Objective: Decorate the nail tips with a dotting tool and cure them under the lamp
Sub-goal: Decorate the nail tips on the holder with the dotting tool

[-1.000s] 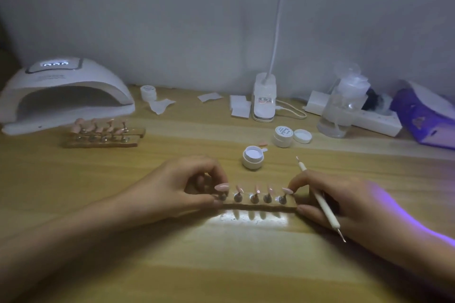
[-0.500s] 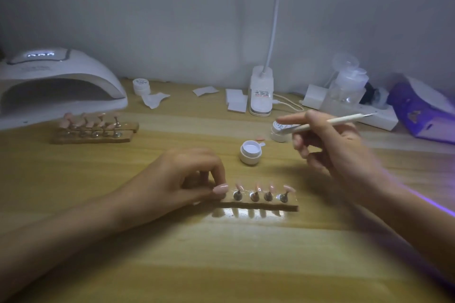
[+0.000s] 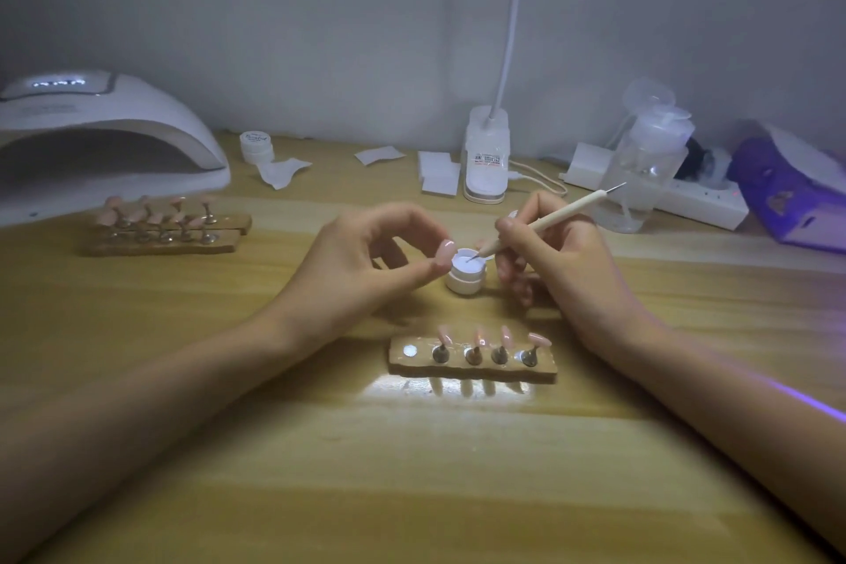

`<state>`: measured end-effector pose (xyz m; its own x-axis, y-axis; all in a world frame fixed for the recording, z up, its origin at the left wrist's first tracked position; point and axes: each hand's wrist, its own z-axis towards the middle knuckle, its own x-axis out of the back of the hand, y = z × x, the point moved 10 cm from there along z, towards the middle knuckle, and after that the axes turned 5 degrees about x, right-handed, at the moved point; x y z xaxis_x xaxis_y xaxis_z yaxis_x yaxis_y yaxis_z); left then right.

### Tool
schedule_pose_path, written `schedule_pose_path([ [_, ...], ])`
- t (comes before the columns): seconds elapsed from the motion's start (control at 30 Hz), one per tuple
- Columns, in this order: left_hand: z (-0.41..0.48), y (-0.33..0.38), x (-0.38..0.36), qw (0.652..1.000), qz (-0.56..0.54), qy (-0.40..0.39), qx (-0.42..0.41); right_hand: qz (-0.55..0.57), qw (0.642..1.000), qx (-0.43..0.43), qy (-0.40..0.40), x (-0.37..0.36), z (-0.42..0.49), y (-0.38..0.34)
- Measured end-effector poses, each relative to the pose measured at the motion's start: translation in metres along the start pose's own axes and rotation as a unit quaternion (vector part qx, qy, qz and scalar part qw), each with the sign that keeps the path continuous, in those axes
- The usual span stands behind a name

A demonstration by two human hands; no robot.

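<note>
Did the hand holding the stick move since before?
Yes. The right hand left the near nail stand and reached forward to the white jar, dipping the dotting tool.

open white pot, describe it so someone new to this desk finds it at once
On the desk, look between the left hand and right hand, just beyond the near nail-tip stand. Unlike the capped pot by the curing lamp, this white pot is lidless, with the dotting tool's tip dipped in.

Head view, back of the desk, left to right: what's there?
curing lamp → closed white jar → loose white pad → stack of white pads → desk-lamp base → clear pump bottle → purple box. The power strip is left out because it runs behind the bottle.
</note>
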<state>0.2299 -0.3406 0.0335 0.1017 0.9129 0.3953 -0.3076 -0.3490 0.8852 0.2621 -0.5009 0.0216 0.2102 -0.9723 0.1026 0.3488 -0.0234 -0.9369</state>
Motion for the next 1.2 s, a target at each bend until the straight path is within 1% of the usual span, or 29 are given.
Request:
schedule_pose_path([
  [0.2, 0.003, -0.020, 0.002, 0.999, -0.017, -0.016, 0.029, -0.019, 1.000, 0.013, -0.019, -0.004, 0.002, 0.002],
  [0.4, 0.003, -0.020, 0.000, 0.999, -0.034, -0.023, 0.018, -0.030, 0.999, 0.012, -0.019, -0.005, 0.002, 0.000],
  [0.53, 0.005, -0.017, 0.002, 0.999, -0.051, -0.013, 0.007, -0.043, 0.999, 0.015, -0.019, -0.006, 0.001, -0.001],
  [0.7, 0.008, -0.018, 0.003, 0.997, -0.072, -0.004, 0.017, -0.055, 0.998, 0.014, -0.019, -0.006, 0.001, -0.001],
  [0.93, 0.008, -0.015, 0.000, 1.000, -0.011, -0.009, 0.005, -0.041, 0.998, 0.037, -0.002, -0.002, 0.000, -0.007],
  [1.1, 0.006, -0.006, -0.011, 0.997, 0.033, -0.059, -0.023, -0.040, 0.995, 0.085, 0.016, 0.001, -0.002, -0.020],
  [1.2, 0.005, -0.008, -0.014, 0.996, 0.045, -0.072, -0.024, -0.028, 0.995, 0.096, 0.025, 0.003, -0.002, -0.025],
])
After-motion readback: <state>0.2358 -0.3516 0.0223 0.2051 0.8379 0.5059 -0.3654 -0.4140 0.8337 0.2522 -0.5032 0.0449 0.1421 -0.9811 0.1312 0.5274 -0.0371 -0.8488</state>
